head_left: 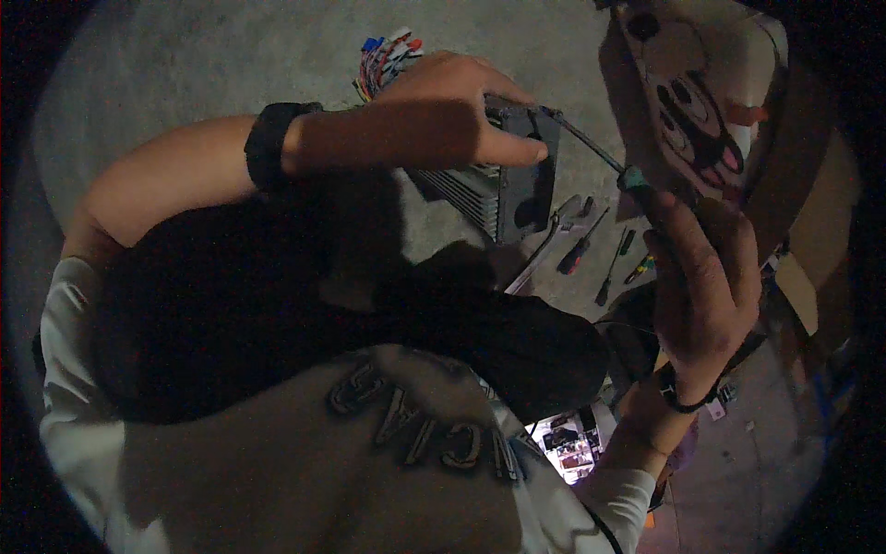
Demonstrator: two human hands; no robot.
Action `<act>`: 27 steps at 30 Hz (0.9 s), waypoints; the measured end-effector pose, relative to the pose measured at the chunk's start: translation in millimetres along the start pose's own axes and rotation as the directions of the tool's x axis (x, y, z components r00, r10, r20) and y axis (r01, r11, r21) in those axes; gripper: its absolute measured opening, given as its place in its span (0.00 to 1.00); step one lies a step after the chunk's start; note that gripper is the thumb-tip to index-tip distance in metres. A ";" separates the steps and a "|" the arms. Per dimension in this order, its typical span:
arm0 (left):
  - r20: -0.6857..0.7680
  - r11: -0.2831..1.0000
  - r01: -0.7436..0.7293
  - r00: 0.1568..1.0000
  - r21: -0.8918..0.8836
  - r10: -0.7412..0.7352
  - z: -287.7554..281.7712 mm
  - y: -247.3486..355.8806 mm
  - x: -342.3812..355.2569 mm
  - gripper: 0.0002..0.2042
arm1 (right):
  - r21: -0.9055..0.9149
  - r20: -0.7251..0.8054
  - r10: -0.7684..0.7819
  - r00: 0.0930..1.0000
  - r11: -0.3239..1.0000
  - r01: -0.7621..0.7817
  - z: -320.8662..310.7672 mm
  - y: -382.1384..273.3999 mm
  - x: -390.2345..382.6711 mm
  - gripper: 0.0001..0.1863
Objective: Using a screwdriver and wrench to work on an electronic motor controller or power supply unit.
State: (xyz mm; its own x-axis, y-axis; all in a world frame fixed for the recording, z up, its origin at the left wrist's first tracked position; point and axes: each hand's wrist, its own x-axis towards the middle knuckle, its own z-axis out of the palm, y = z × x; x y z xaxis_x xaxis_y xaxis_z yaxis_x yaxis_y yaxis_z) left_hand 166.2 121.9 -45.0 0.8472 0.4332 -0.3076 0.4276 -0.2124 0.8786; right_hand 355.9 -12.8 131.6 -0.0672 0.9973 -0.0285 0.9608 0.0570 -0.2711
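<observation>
My left hand (452,106) is closed over the top of a dark metal box with cooling fins (528,198), thumb along the near edge of its end plate. A bundle of coloured wires with plugs (388,60) sticks out beyond that hand. In my right hand (706,277) is a screwdriver (595,148), its green handle mostly covered by my fingers. The thin shaft slants up and left to the upper corner of the end plate. Whether the tip sits in a screw there, I cannot tell.
Several hand tools lie on the grey concrete floor right of the box, among them a red and black screwdriver (574,257) and a bent metal bar (535,258). A bag with a cartoon face (706,102) stands at the upper right. My dark-clothed leg (544,346) is close below.
</observation>
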 end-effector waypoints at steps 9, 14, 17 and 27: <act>0.038 0.994 -0.033 0.999 -0.103 0.037 -8.6 11.1 1.0 0.27 | 0.142 -0.036 0.081 0.996 0.987 -0.075 9.8 12.3 -10.7 0.20; -0.005 0.998 -0.010 1.000 -0.058 0.010 -7.4 7.1 -1.7 0.29 | 0.147 -0.029 0.058 0.998 0.988 -0.053 10.8 14.8 -9.4 0.20; -0.040 0.995 -0.072 0.997 -0.072 0.069 -3.9 4.1 1.3 0.29 | 0.202 0.010 0.111 0.994 0.973 -0.111 10.8 16.2 -10.9 0.20; 0.087 0.976 0.169 0.984 -0.136 -0.158 -13.4 5.8 12.3 0.25 | 0.324 0.058 0.255 0.965 0.910 -0.260 -3.5 9.4 -35.7 0.17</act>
State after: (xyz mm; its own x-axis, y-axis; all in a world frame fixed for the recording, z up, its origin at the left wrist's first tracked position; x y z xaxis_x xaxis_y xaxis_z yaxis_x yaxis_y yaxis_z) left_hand 174.9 137.7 -38.8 0.7928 0.3838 -0.4734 0.5180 -0.0151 0.8553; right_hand 368.2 -47.7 133.4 0.1647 0.9745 -0.1522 0.8045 -0.2220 -0.5510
